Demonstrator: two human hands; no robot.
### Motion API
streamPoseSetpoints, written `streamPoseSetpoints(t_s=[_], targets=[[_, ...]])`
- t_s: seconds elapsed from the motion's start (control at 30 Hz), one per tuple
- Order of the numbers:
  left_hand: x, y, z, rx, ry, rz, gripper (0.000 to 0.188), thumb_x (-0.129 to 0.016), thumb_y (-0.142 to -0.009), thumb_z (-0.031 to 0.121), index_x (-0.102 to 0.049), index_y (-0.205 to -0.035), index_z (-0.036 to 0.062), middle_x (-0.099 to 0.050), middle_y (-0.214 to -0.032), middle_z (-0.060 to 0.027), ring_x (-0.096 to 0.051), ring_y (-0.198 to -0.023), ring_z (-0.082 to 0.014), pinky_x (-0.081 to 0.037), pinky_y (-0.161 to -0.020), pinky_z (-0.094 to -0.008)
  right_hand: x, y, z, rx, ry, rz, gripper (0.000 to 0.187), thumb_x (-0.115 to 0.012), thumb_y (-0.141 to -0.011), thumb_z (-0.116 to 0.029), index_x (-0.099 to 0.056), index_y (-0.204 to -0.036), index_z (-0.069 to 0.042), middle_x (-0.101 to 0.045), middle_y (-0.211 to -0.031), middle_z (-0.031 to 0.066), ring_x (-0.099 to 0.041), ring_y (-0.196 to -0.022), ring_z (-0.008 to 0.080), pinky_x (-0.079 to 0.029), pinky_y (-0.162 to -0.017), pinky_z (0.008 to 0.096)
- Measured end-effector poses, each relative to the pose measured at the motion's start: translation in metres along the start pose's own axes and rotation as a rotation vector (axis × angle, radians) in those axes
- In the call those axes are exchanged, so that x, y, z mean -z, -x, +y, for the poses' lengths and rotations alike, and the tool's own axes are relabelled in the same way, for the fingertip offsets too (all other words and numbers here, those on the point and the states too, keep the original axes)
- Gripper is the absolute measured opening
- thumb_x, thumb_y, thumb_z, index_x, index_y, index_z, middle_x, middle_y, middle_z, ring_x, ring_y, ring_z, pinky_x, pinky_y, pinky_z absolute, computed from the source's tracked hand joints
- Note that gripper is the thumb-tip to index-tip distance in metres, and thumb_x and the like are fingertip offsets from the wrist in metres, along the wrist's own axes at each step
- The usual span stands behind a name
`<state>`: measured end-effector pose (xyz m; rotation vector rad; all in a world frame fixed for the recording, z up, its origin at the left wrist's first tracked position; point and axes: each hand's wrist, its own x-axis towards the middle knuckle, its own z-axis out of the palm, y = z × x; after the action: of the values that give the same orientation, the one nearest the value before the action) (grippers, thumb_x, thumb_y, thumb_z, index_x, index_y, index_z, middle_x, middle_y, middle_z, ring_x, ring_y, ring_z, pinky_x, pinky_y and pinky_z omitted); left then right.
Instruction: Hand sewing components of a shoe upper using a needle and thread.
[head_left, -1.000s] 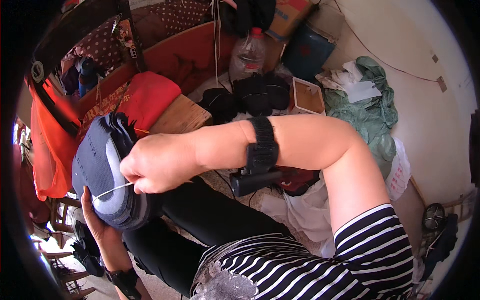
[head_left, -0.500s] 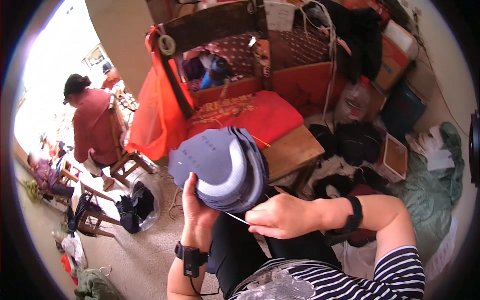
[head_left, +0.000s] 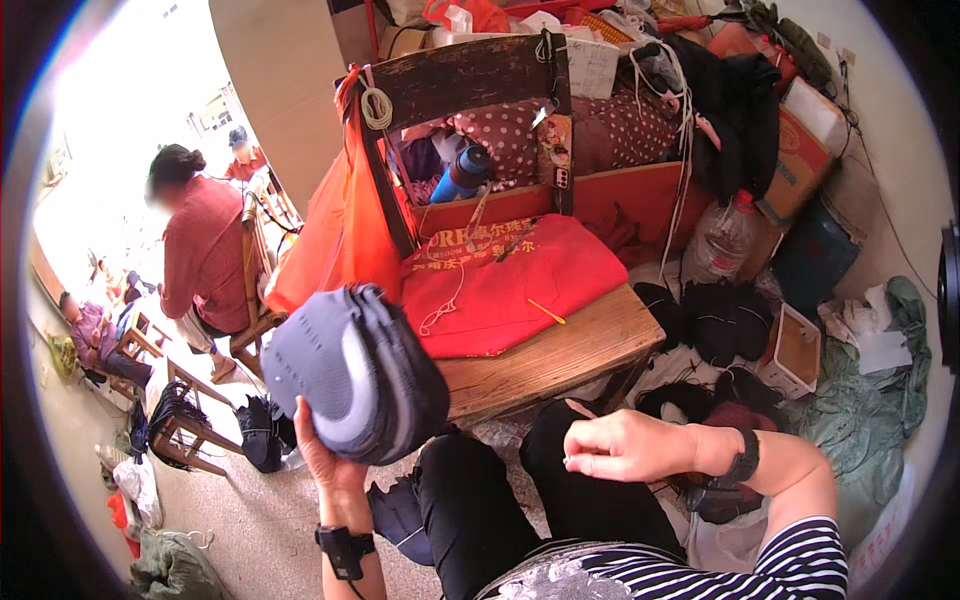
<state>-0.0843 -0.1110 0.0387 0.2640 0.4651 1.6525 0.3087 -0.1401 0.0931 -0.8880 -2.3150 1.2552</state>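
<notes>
Free room between grey stack (head_left: 335, 375) and right fingers (head_left: 598, 438), wooden bench (head_left: 575, 348) blocking ahead

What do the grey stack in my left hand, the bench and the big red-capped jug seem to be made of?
Grey stack: probably matte fabric, perhaps knitted, judging by its soft, slightly curling layers. Bench: wood, lightly smooth-looking, with brown grain streaks across the top. Jug: likely clear, glossy plastic, being see-through with bright highlights.
</notes>
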Motion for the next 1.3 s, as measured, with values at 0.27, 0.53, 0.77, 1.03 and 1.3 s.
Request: streamPoseSetpoints(t_s=[0.27,0.53,0.77,1.03,1.3], targets=[[0.04,0.045,0.056,-0.07,-0.034,0.129,0.06,-0.062,-0.094,0.044,-0.053,-0.14,0.0059,-0.061,-0.135,-0.0164,-0.061,-0.121,-0.0376,-0.047,-0.106,-0.0561,-0.002,-0.015,0.034,-0.106,-0.099,0.271,0.013,-0.066,-0.095,-0.014,-0.061,-0.101,-0.003,-0.06,-0.077,0.0025,-0.055,-0.069,0.0104,-0.048,-0.064,0.029],[0.137,0.101,0.091,-0.155,-0.098,0.323,0.057,-0.064,-0.094,0.04,-0.054,-0.138,0.0051,-0.062,-0.134,-0.0164,-0.061,-0.12,-0.0365,-0.046,-0.107,-0.0548,-0.004,-0.011,0.046,-0.335,-0.252,0.299,0.007,-0.059,-0.097,-0.003,-0.06,-0.104,-0.002,-0.056,-0.079,-0.0043,-0.049,-0.07,0.0029,-0.042,-0.062,0.02],[0.235,0.156,0.08,-0.122,-0.056,0.514,0.058,-0.067,-0.093,0.035,-0.052,-0.138,0.0032,-0.06,-0.137,-0.0144,-0.058,-0.124,-0.0336,-0.045,-0.108,-0.051,-0.027,-0.028,0.067,-0.326,-0.209,0.265,0.008,-0.063,-0.095,-0.003,-0.062,-0.102,-0.002,-0.056,-0.078,-0.0048,-0.05,-0.069,0.0027,-0.042,-0.062,0.0204],[0.294,0.172,0.032,-0.013,-0.005,0.6,0.059,-0.067,-0.092,0.034,-0.05,-0.139,0.0022,-0.059,-0.138,-0.0147,-0.057,-0.126,-0.0343,-0.043,-0.109,-0.0518,-0.047,-0.04,0.062,-0.279,0.125,0.376,0.003,-0.065,-0.093,-0.003,-0.065,-0.095,-0.002,-0.061,-0.077,-0.0028,-0.051,-0.066,0.0026,-0.042,-0.059,0.0207],[0.333,0.165,0.002,0.042,-0.074,0.623,0.061,-0.069,-0.09,0.032,-0.051,-0.139,0.0003,-0.06,-0.136,-0.0167,-0.058,-0.124,-0.0345,-0.043,-0.11,-0.0492,-0.054,-0.042,0.067,-0.267,0.128,0.445,0.004,-0.065,-0.091,0.0,-0.065,-0.095,-0.003,-0.059,-0.079,-0.004,-0.046,-0.064,0.0005,-0.037,-0.055,0.0185]])
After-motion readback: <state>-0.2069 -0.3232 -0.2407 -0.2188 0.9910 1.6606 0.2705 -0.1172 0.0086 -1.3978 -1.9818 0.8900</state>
